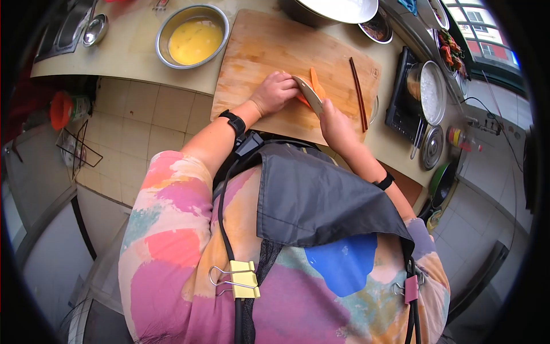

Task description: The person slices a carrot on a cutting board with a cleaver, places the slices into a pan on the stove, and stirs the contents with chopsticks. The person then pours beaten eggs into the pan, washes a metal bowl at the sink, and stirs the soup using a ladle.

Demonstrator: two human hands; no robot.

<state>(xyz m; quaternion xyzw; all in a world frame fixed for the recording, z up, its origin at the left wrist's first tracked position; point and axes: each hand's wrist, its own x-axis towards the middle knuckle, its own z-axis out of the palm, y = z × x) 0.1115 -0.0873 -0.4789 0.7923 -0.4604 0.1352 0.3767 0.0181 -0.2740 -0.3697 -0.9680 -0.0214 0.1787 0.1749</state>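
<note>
A wooden cutting board (pixel 269 51) lies on the counter. My right hand (pixel 338 127) is closed around the handle of a knife (pixel 308 94), whose blade points up and to the left. Fingers curled, my left hand (pixel 276 92) presses down beside the blade on an orange piece, perhaps carrot, mostly hidden by fingers and blade. Just right of the blade lie orange slices (pixel 317 83) on the board. A pair of brown chopsticks (pixel 358 94) rests along the board's right side.
A metal bowl (pixel 162 47) of yellow liquid stands left of the board. On the right, a pan (pixel 433 92) sits on a black cooktop (pixel 400 97), with a glass lid (pixel 432 148) nearby. Larger bowls (pixel 338 8) stand behind the board. A small metal bowl (pixel 95 30) is near the sink.
</note>
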